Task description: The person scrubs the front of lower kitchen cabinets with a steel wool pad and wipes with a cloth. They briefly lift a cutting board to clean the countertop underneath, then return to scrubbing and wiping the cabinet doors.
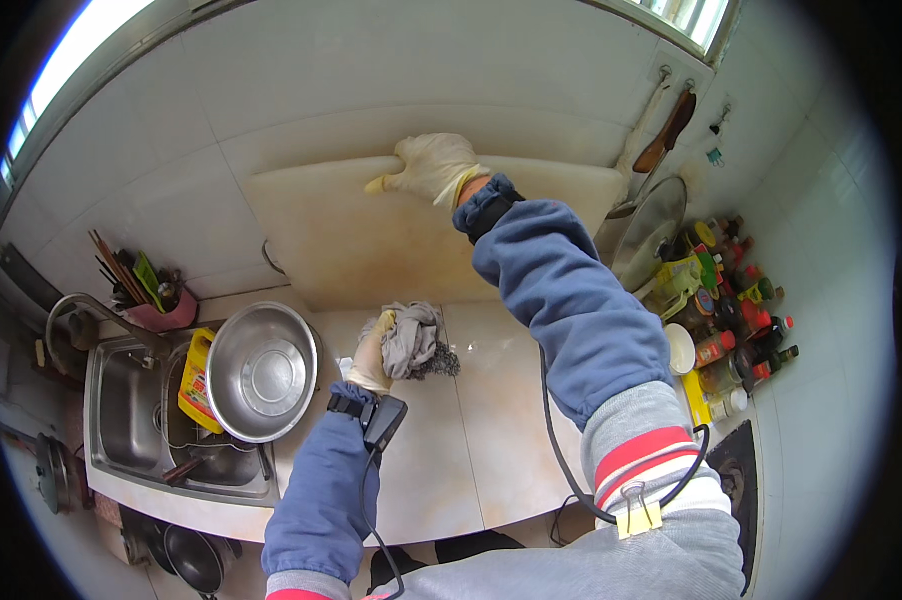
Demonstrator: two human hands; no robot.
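Note:
A large white cutting board, brown-stained, leans upright against the tiled wall at the back of the counter. My right hand, in a pale glove, rests over its top edge, the thumb on the front face. Lower down, my left hand, also gloved, grips a bunched grey cloth on the white tiled countertop, close to the board's bottom edge. Dark wiry steel wool shows beneath the cloth; whether my left hand also holds it, I cannot tell.
Left of the cloth, a steel basin overlaps a double sink with a yellow jug. A pink utensil holder stands behind. At right are a pot lid, a white bowl and crowded seasoning bottles.

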